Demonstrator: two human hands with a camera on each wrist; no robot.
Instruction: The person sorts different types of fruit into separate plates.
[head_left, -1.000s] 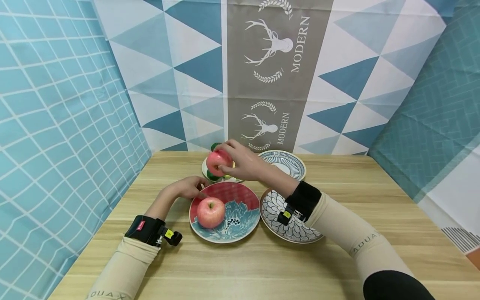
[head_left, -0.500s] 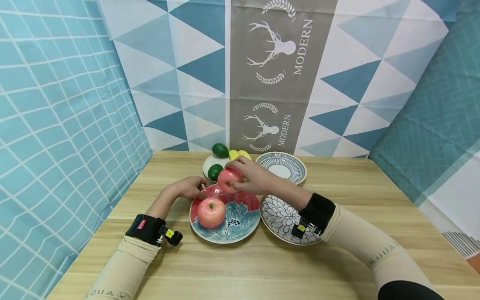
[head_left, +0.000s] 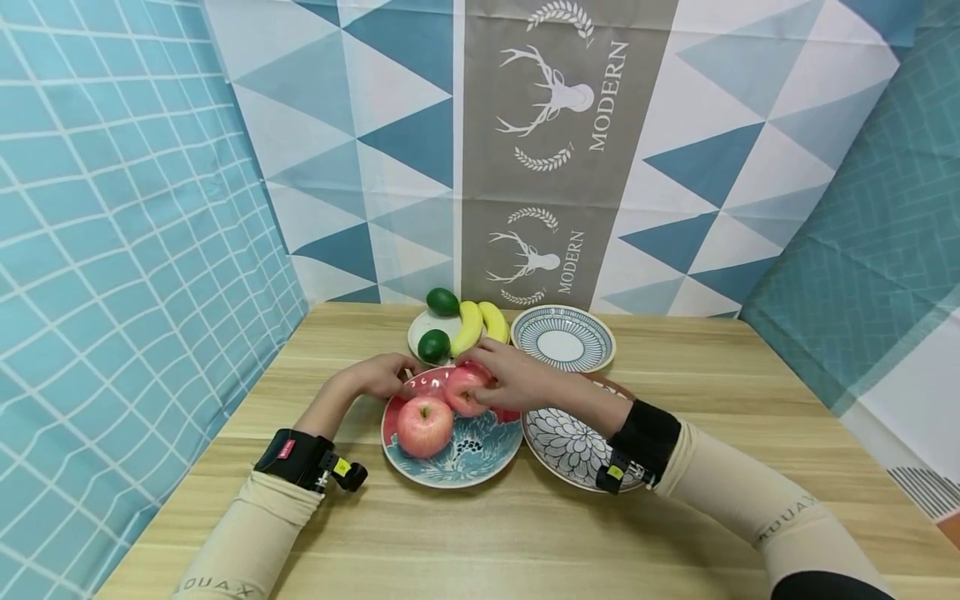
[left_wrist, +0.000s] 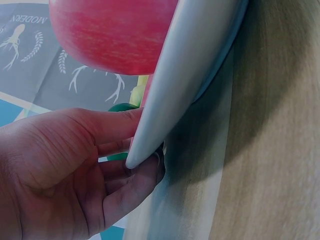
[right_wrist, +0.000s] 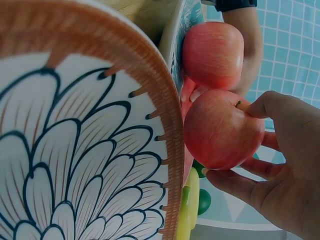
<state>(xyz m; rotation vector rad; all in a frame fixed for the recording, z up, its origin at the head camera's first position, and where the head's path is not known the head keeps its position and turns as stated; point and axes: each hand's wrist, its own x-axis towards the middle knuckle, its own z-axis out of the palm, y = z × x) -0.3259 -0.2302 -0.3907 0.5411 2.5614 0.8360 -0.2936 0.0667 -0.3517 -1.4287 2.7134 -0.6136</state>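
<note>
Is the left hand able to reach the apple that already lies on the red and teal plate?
Probably yes. The left hand holds the plate rim, close beside that apple, and nothing lies between them.

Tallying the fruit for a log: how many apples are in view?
2. One apple lies on the red and teal plate; the second apple is held over that plate's far side in the right hand. None seems hidden.
</note>
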